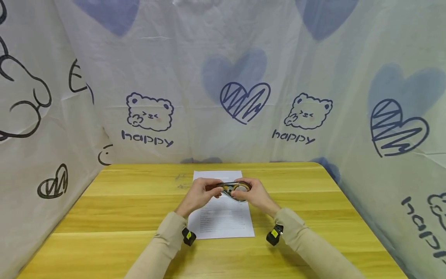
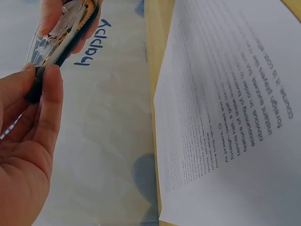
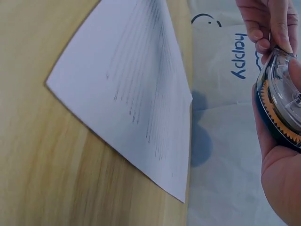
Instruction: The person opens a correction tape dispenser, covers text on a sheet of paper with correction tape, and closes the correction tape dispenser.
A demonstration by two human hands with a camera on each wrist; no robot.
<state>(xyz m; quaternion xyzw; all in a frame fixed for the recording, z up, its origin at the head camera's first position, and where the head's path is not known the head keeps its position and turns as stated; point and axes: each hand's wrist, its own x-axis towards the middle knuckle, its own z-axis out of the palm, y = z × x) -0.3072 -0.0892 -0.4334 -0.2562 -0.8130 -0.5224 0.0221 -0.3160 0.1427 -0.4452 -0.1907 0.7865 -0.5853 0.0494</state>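
Note:
A correction tape dispenser with a clear cover, an orange gear wheel and a dark casing is held above a printed sheet of paper. My right hand grips its wide body, the thumb on the clear cover. At the narrow end, my left hand pinches the dark tip between thumb and fingers, as the left wrist view shows. In the right wrist view the orange gear of the correction tape shows through the cover. The fingers hide part of the tip.
The sheet lies flat on a yellow wooden table, its lines of print facing up. White cloth printed with hearts and bears hangs behind the table and on both sides.

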